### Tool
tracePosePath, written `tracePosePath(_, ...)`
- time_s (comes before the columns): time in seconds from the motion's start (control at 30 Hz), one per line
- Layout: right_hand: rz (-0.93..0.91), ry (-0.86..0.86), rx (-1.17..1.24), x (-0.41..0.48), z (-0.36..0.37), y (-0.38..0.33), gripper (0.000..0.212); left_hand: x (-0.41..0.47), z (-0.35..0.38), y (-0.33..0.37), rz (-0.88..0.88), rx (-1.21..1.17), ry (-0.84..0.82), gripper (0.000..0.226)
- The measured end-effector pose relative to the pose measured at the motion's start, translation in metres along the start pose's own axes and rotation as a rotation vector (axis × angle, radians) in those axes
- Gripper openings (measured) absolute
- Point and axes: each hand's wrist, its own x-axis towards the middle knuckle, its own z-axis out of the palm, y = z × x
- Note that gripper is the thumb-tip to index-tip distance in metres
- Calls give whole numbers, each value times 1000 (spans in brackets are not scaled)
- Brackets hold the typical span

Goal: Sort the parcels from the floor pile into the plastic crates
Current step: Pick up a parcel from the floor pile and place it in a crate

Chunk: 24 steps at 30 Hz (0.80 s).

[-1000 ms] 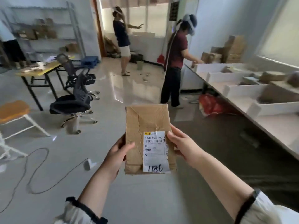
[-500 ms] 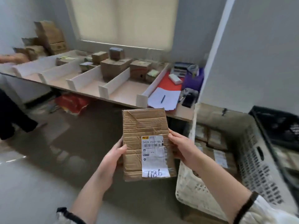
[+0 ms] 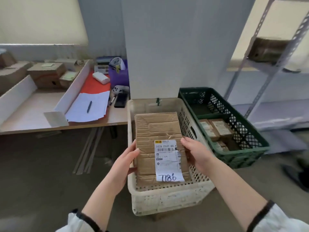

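The left hand (image 3: 127, 163) and right hand (image 3: 195, 153) each grip a long edge of the crumpled brown parcel (image 3: 157, 129), holding it label-up over the open cream crate (image 3: 167, 200). The likeliest slip, I judge, is a mis-sort: the green crate (image 3: 242, 156) stands just to the right with parcels of its own, so a misread of the handwritten label (image 3: 167, 158) sends it wrong. Let go unevenly, it could also catch the near rim and tip onto the floor (image 3: 41, 173).
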Motion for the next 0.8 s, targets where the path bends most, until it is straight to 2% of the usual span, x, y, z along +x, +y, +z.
tracePosePath(0.17, 40, 25, 19, 45, -78, -14, 30, 73, 59, -6, -86, -21, 6, 50)
tracePosePath(0.33, 102, 22, 6, 94, -149, -23, 30, 138, 114, -14, -171, -78, -15, 43)
tracePosePath(0.5, 181, 0, 15, 133, -174, -18, 31, 173, 132, -12, -230, -92, -14, 64)
tracePosePath(0.6, 203, 19, 38, 150, -179, -17, 31, 197, 130, -7, -257, -64, -27, 58)
tracePosePath(0.7, 195, 53, 83, 163, -183, -23, 31, 224, 134, 3, -239, -49, -18, 34)
tracePosePath(0.8, 199, 60, 96, 181, -199, -42, 29, 252, 143, 17, -210, -41, -15, 41)
